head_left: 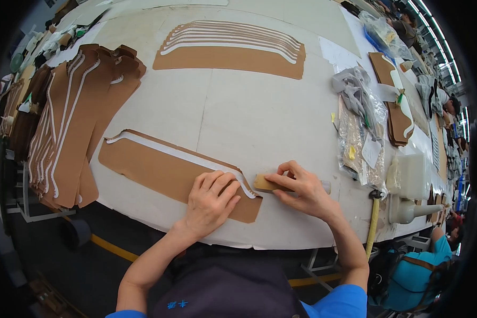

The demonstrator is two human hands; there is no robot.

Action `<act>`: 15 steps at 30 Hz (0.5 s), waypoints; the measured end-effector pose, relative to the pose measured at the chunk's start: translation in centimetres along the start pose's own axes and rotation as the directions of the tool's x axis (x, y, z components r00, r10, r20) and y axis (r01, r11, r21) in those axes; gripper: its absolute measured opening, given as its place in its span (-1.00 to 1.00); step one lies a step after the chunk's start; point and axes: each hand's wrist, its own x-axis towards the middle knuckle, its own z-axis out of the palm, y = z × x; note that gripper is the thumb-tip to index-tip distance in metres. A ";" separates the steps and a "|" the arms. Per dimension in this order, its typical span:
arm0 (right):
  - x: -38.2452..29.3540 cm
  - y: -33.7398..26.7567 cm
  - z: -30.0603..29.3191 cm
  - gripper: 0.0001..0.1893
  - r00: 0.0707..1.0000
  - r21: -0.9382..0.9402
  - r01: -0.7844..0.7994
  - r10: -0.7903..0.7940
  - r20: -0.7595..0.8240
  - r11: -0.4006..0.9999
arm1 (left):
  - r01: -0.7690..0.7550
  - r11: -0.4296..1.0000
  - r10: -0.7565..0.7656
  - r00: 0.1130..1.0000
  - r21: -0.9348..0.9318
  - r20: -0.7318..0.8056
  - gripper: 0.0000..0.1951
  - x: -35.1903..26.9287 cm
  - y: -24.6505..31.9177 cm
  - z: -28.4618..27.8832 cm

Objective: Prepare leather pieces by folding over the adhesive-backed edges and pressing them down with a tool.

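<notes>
On the pale tabletop before me lies a brown panel (155,167), likely leather or a similar sheet, with a white strip (175,154) along its far edge. That edge looks folded up beside the strip. My left hand (211,198) rests on the panel's right part, fingers bent over the white strip; its fingertips are partly hidden. Just right of the panel, my right hand (302,189) pinches a small tan block (265,183) between thumb and fingers. A pale cylindrical piece (326,187) shows behind that hand; whether it joins the block I cannot tell.
Overlapping brown panels with white strips (75,131) are heaped at the left. A fanned stack of similar panels (230,59) lies at the far side. Plastic-wrapped pieces (359,135), a white container (411,177) and a yellow hose (373,226) are on the right. A person in turquoise (417,278) is nearby.
</notes>
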 end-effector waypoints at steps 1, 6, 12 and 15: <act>0.2 0.1 0.1 -0.60 0.998 -0.035 0.057 -0.056 0.042 0.998 | 0.003 1.000 -0.003 1.000 -0.008 0.013 -0.63 -0.1 0.1 -0.1; 1.3 -0.1 1.2 -0.60 0.976 -0.098 0.215 -0.209 0.067 0.972 | 0.007 1.000 -0.005 0.998 -0.019 0.060 -0.61 -0.7 0.0 -0.8; -0.3 -2.5 2.2 -0.53 0.947 -0.143 0.316 -0.302 0.108 0.938 | 0.011 0.996 -0.001 0.993 -0.087 0.115 -0.60 -2.4 1.0 -1.8; -0.1 -3.6 2.4 -0.53 0.958 -0.233 0.286 -0.271 0.093 0.930 | 0.024 0.996 -0.016 0.995 -0.082 0.094 -0.56 -2.7 1.1 -1.6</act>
